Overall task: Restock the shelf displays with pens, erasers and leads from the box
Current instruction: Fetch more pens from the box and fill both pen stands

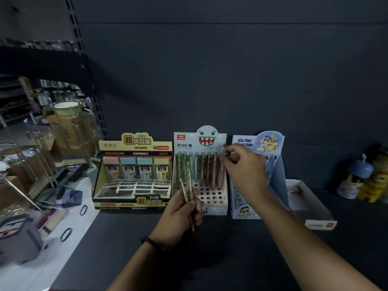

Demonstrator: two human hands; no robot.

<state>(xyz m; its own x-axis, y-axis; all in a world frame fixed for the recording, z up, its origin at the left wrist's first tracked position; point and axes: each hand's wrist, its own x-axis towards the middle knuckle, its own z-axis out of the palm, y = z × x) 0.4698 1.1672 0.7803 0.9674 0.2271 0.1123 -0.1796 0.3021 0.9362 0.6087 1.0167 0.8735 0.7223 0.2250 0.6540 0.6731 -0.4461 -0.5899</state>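
A white pen display [218, 199] with a toothy monster face stands mid-shelf, its back row filled with green and brown pens [206, 171]. My left hand [180, 217] is in front of it, shut on a few loose pens [185, 193] held upright. My right hand [241, 166] reaches to the display's back right corner and pinches the top of a brown pen [223, 162] there. To the left is a yellow lead display [134, 198] with several lead cases [136, 169] in its back row. To the right is a blue cartoon pen display [281, 164].
A low white box [310, 206] lies on the dark shelf at right, beside small bottle-shaped items [357, 177]. Left of the shelf is a cluttered cart or floor area with cardboard boxes [69, 131], wire racks and black rubber bands [84, 210].
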